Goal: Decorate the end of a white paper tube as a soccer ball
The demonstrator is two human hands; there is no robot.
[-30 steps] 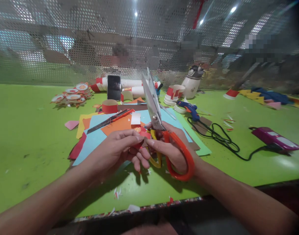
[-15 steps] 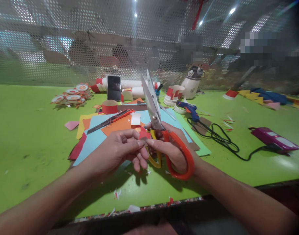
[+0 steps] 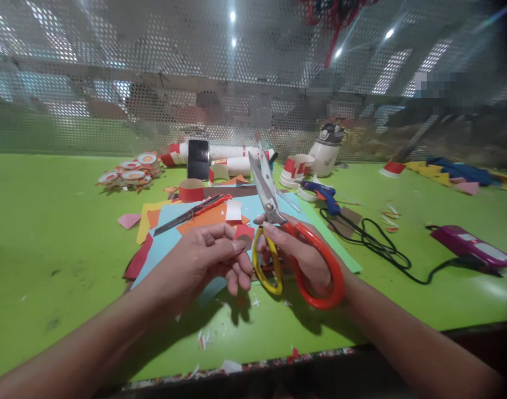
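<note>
Between thumb and fingers my left hand [image 3: 214, 255] pinches a small red piece of paper [image 3: 245, 235]. My right hand [image 3: 301, 252] is closed around the scissors [image 3: 270, 208], which have one orange-red handle loop and one yellow loop. Their blades point up and away, slightly parted. Both hands are above a stack of coloured paper, with a light blue sheet [image 3: 170, 211] and orange pieces on top. A craft knife [image 3: 187, 215] with a red-orange handle lies across the stack. Beyond my left hand is a small white piece of paper [image 3: 234, 210].
A red paper ring [image 3: 191, 190], a phone [image 3: 198, 159] and white rolls [image 3: 232, 166] stand behind the stack. To the right are a blue glue gun [image 3: 322, 194], its black cord, a bottle [image 3: 326, 151] and a purple device [image 3: 471, 244]. Round paper ornaments [image 3: 132, 169] lie left.
My right hand has drawn back to the right with the scissors, away from the red paper piece. My left hand keeps its pinch. The view has tilted up slightly.
</note>
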